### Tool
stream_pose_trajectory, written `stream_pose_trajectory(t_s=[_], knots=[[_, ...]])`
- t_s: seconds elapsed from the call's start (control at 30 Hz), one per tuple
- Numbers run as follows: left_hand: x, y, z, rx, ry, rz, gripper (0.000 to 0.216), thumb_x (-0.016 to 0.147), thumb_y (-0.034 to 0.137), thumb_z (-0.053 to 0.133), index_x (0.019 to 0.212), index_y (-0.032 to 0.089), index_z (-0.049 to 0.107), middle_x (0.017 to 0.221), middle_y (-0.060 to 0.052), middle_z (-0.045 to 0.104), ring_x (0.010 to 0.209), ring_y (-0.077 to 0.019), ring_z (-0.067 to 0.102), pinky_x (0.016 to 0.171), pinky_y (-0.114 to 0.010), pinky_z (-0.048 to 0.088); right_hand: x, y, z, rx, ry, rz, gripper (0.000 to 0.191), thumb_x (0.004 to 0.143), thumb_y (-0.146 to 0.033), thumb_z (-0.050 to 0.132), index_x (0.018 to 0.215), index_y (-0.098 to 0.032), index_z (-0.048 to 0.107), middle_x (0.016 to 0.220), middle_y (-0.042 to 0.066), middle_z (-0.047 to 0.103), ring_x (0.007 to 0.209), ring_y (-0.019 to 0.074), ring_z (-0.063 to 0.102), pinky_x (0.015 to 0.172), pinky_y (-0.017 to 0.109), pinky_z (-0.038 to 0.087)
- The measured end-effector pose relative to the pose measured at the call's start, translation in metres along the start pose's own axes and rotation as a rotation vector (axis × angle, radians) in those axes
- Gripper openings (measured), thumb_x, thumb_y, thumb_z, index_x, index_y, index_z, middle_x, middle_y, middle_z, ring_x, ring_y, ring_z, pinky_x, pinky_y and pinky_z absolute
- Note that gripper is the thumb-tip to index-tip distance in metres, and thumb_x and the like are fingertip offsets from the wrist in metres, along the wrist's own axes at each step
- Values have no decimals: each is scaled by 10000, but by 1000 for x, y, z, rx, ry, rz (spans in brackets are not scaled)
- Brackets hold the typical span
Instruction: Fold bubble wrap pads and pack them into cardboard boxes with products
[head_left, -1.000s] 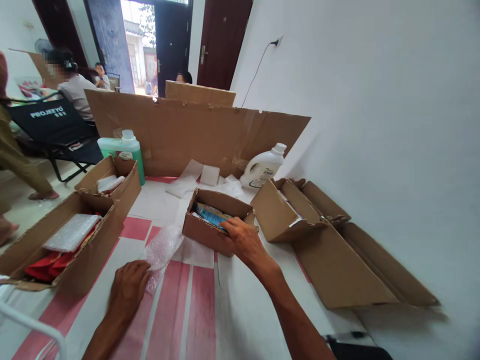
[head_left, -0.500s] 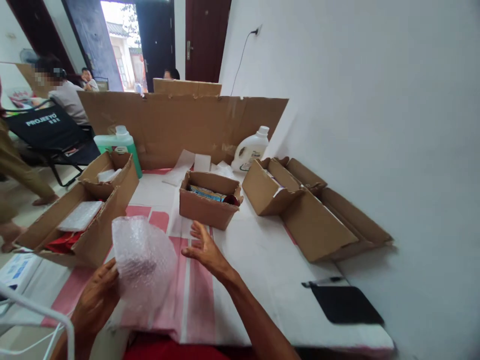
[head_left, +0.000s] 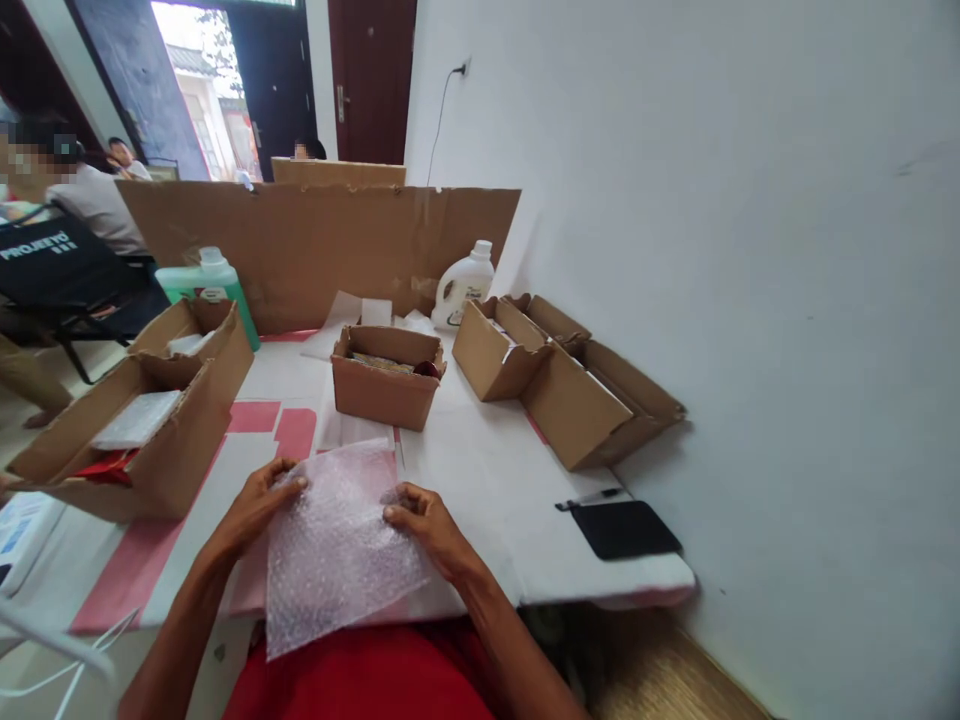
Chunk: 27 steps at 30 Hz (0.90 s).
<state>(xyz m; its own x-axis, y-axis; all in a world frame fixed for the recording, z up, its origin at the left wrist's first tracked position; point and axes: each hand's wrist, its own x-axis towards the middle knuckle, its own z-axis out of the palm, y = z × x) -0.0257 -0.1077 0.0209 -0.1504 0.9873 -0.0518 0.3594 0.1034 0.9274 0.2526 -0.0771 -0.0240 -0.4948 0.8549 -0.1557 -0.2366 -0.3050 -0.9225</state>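
Pink-and-white table (head_left: 480, 480): cardboard boxes (head_left: 382, 393), green bottle (head_left: 241, 308), white bottle (head_left: 471, 281), black pad (head_left: 626, 530), pen (head_left: 589, 499).

the wrap (head_left: 337, 550) is glossy, bumpy plastic; the middle box (head_left: 382, 393), matt, rough-edged cardboard.

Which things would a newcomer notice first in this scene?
Probably the translucent bubble-wrap sheet, held by the left hand and right hand, front and centre. Beyond it stands an open brown cardboard box. Farther back, a green plastic jug stands on the left and a white plastic jug on the right.
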Motion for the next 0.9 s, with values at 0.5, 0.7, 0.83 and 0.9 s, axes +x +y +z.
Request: stream_pose_trajectory(t_s=[0.5,0.7,0.83,0.9], knots=[[-11,-65,91,944,52,533,654,966,500,465,1532,181,393,1568,-185,438,1473,-336,375,1179,-565,300,22,27,5,-1384,65,-452,618,960,-381,615,1512,-169,434,1575,169,425,1484,330,347,1191,565,328],[-19,-80,37,1015,62,472,804,919,584,499,1568,147,315,1584,-230,391,1472,-391,361,1162,-598,304,12,11,-55,-1412,65,-380,619,965,-422,623,1500,-153,464,1583,183,407,1504,321,318,1197,550,337],[-51,-75,17,975,-103,665,1015,795,691,630,1598,211,237,1611,-181,369,1467,-373,376,1188,-532,308,-20,-3,-77,-1420,-147,-485,923,815,-650,715,1535,-160,409,1598,178,383,1518,341,277,1210,563,303],[-66,-74,17,986,-211,750,933,825,627,644,1591,250,267,1617,-147,369,1466,-346,387,1189,-486,326,-30,-2,-78,-1424,-248,-481,1029,734,-729,734,1533,-164,416,1588,182,399,1511,355,288,1215,563,285]])
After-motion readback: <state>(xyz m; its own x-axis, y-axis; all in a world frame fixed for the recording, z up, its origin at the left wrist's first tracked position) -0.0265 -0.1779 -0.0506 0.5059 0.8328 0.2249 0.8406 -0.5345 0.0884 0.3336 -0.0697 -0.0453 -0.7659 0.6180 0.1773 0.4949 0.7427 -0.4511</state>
